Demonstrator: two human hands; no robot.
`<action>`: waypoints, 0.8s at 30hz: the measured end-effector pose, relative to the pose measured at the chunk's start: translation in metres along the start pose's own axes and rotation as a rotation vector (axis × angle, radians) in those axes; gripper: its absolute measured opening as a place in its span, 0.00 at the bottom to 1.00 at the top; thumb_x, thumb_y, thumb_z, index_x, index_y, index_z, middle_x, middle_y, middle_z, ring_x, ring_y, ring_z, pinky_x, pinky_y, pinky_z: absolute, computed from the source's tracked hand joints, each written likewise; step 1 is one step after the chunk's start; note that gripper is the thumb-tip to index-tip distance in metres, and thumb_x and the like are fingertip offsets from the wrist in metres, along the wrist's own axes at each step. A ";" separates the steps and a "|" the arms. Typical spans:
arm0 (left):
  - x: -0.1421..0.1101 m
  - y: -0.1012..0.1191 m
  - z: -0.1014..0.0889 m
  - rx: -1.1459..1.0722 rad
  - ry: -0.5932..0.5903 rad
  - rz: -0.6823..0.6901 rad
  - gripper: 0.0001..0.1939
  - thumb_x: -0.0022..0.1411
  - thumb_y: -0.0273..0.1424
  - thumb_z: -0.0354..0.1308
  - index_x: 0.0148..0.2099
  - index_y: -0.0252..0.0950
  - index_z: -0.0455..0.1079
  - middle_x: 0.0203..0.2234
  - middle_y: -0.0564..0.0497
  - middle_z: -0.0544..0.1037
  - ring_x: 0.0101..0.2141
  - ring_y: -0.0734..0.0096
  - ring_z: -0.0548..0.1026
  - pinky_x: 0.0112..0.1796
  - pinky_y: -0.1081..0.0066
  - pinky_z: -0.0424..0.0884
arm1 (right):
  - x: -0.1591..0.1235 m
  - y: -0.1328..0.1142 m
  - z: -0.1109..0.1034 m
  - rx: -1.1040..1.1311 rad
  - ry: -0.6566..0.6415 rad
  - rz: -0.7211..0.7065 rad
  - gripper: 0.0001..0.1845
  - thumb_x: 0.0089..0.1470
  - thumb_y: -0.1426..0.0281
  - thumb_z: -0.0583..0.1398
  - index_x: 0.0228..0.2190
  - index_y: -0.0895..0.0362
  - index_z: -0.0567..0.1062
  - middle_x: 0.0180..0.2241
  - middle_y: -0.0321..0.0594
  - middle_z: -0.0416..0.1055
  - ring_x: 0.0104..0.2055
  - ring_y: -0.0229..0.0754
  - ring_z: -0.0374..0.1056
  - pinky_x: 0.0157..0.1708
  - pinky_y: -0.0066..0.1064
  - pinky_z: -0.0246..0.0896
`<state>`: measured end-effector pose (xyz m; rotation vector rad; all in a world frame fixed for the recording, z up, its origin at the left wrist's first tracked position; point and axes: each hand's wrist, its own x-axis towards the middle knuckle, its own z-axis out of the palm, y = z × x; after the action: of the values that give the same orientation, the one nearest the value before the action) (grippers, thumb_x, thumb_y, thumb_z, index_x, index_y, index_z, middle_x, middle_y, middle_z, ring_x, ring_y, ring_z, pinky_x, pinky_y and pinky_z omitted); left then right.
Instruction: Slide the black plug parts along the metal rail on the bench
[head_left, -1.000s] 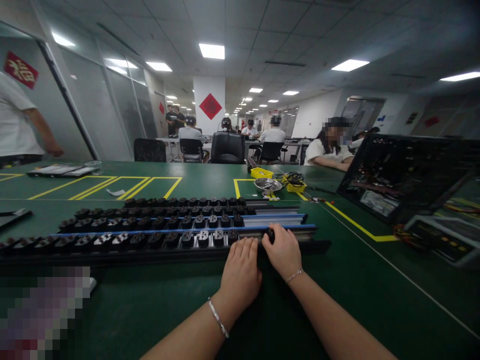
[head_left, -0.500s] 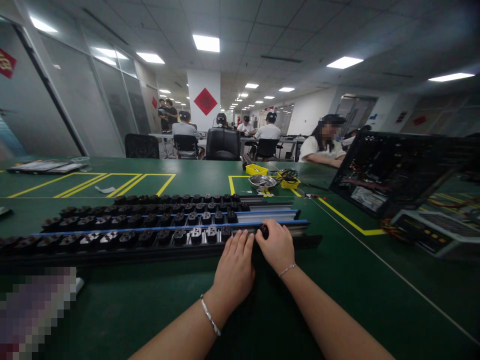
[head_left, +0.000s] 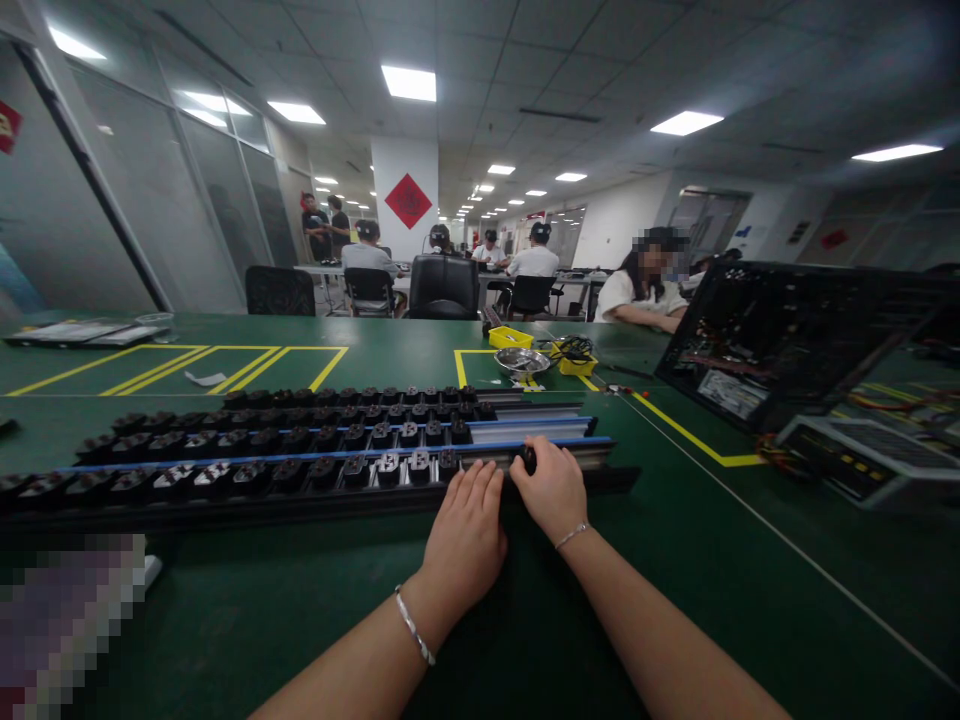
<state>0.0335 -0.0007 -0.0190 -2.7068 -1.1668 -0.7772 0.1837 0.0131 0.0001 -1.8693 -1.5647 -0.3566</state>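
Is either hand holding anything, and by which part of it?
The right hand pinches a small, rounded black piece, seemingly by its sides. The left hand rests at the long black rail; whether it grips anything cannot be told.

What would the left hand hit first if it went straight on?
Left hand: probably the long, thin, straight blue strip just ahead; depth there is hard to judge.
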 end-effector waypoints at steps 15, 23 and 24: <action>0.000 0.000 0.000 -0.024 0.006 -0.001 0.31 0.53 0.25 0.47 0.61 0.31 0.53 0.60 0.43 0.61 0.61 0.60 0.54 0.60 0.55 0.52 | -0.001 -0.001 -0.003 -0.008 0.029 0.006 0.07 0.50 0.67 0.54 0.32 0.54 0.70 0.34 0.40 0.74 0.41 0.45 0.66 0.46 0.37 0.49; 0.001 0.001 -0.002 -0.038 -0.011 -0.010 0.30 0.54 0.25 0.48 0.61 0.30 0.54 0.59 0.43 0.62 0.60 0.60 0.55 0.60 0.56 0.51 | 0.000 0.000 -0.003 -0.010 0.018 0.012 0.07 0.50 0.67 0.54 0.31 0.54 0.70 0.33 0.40 0.74 0.41 0.45 0.66 0.45 0.36 0.49; 0.001 0.001 -0.002 -0.040 -0.009 -0.009 0.30 0.53 0.25 0.48 0.61 0.30 0.54 0.59 0.43 0.62 0.60 0.60 0.55 0.60 0.56 0.52 | 0.000 0.000 -0.003 -0.008 0.017 0.016 0.07 0.50 0.67 0.54 0.31 0.54 0.70 0.33 0.40 0.74 0.41 0.45 0.66 0.45 0.36 0.50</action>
<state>0.0338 -0.0011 -0.0172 -2.7422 -1.1787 -0.7988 0.1845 0.0109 0.0025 -1.8795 -1.5386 -0.3710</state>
